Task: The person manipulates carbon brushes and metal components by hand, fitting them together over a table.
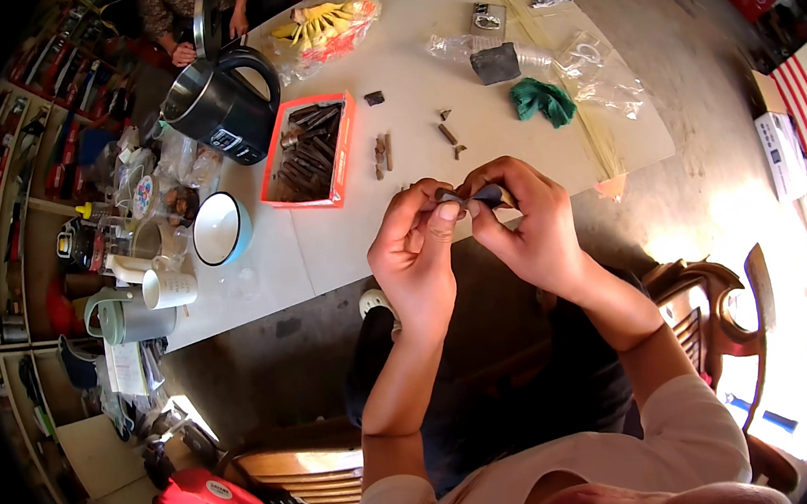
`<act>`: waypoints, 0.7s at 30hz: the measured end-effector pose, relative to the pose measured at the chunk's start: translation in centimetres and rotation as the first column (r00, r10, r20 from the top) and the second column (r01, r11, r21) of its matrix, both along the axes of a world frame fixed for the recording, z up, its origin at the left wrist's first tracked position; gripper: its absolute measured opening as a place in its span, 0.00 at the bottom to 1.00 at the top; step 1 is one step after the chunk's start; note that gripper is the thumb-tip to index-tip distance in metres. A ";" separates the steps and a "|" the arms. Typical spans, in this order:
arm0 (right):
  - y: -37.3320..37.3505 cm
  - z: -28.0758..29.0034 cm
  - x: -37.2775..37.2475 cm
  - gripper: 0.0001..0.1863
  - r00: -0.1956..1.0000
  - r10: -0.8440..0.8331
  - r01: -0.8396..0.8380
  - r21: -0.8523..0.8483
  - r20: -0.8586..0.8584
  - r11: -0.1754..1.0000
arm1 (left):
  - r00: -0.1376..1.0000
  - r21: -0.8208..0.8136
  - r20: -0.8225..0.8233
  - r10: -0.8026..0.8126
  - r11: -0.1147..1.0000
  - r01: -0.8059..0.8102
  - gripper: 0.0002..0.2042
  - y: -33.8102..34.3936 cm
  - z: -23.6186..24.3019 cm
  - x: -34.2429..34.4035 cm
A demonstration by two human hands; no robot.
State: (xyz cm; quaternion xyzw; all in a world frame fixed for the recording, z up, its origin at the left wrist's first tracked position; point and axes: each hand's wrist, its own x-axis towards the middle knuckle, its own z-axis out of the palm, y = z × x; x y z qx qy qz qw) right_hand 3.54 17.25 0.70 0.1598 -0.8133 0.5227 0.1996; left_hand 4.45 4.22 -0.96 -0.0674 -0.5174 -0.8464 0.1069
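Observation:
Close together over the near edge of the table, my left hand [415,246] and my right hand [533,230] are both closed in a pinch. Between my left thumb and fingers is a small dark piece [447,195]. A dark bluish-grey, tapered piece [488,195] is gripped in my right fingertips, its inner end close to the left one. Whether the two pieces touch or are one, I cannot tell. Just beyond lie a few short brown sticks [383,155] and small dark fragments [448,133]. An orange-red open box [347,150] holds several dark brown sticks [312,154].
Left of the box stand a black kettle [225,109] with its lid up, an enamel bowl [221,229] and a white mug [170,287]. Bagged bananas [328,26], a dark block [496,64] and a green cloth [545,102] lie farther off. Another person's hand [182,54] shows beyond the kettle.

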 end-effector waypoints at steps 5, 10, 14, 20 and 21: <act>-0.5 -0.4 -0.1 0.08 0.998 -0.017 0.013 -0.065 -0.056 0.998 | 0.994 -0.163 -0.082 0.078 0.982 -0.090 0.11 -0.2 -0.3 -0.1; -0.3 -0.3 -0.2 0.09 0.999 -0.004 0.003 -0.017 -0.054 1.000 | 1.000 -0.020 -0.003 0.021 1.000 -0.021 0.10 -0.2 -0.1 -0.2; -0.1 -0.2 -0.2 0.09 0.995 -0.012 0.007 -0.053 -0.099 0.999 | 0.990 -0.212 -0.106 0.097 0.970 -0.118 0.10 0.5 0.2 0.1; -0.1 0.0 -0.1 0.10 0.998 0.034 -0.036 -0.027 -0.062 0.999 | 0.999 0.130 0.032 -0.027 0.991 0.023 0.07 -0.1 0.5 -0.4; 0.0 -0.3 -0.2 0.10 0.997 0.044 -0.050 -0.076 -0.070 0.996 | 0.998 0.154 0.034 -0.055 0.987 0.050 0.07 -0.2 0.7 -0.4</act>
